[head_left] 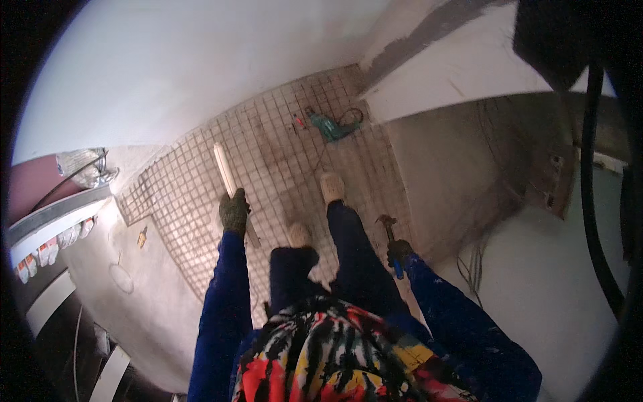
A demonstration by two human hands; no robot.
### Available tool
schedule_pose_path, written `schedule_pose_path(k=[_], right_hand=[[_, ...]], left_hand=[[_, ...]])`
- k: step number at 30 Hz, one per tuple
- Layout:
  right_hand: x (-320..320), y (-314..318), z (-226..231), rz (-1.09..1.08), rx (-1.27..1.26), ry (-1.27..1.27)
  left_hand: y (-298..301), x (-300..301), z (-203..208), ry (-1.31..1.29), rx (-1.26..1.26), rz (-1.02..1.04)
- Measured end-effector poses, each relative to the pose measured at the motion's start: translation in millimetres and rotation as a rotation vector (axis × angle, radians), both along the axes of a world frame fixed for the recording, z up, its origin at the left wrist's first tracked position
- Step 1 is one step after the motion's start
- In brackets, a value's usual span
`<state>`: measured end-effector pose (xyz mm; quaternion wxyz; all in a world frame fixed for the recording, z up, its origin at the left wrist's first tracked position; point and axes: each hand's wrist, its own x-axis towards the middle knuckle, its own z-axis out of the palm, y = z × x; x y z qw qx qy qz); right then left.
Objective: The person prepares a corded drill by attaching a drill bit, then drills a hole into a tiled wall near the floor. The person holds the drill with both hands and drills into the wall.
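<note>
My left hand (234, 212), in a dark glove, is closed around a long pale strip (224, 167) that looks like wood or plastic trim. Its longer end points away from me, and a short end shows below the hand. In my right hand (400, 252), also gloved, is a claw hammer (388, 226) with a blue lower handle, its head pointing forward. Both arms hang in blue sleeves, one on each side of my legs. A green power drill (329, 127) with a dark cord lies on the tiled floor (187, 181) ahead of my feet.
Beside the drill lies a small red-handled tool (299, 121). A yellow object (142, 237) rests on the grey slab (120, 268) at left. Several white-and-orange packages (47, 251) sit at far left. Thin cables (473, 268) trail on the right, near a thick black cable (591, 181).
</note>
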<state>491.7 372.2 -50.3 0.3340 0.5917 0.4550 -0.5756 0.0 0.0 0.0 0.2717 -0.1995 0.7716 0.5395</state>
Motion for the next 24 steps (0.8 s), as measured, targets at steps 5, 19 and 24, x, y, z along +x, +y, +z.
schedule_pose_path(k=[5,19,24], right_hand=[[-94.8,55.0,-199.6,1.171,0.802,0.186],[-312.3,188.8,-339.3,0.750,0.641,0.955],[-432.5,162.6,-345.4,1.427,1.032,0.640]], left_hand=[[53.1,-7.9,-214.6,-0.100,0.015,0.087],[96.3,-12.4,-415.0,-0.088,-0.609,-0.378],[135.1,-10.5,-340.1,0.099,-0.323,-0.377]])
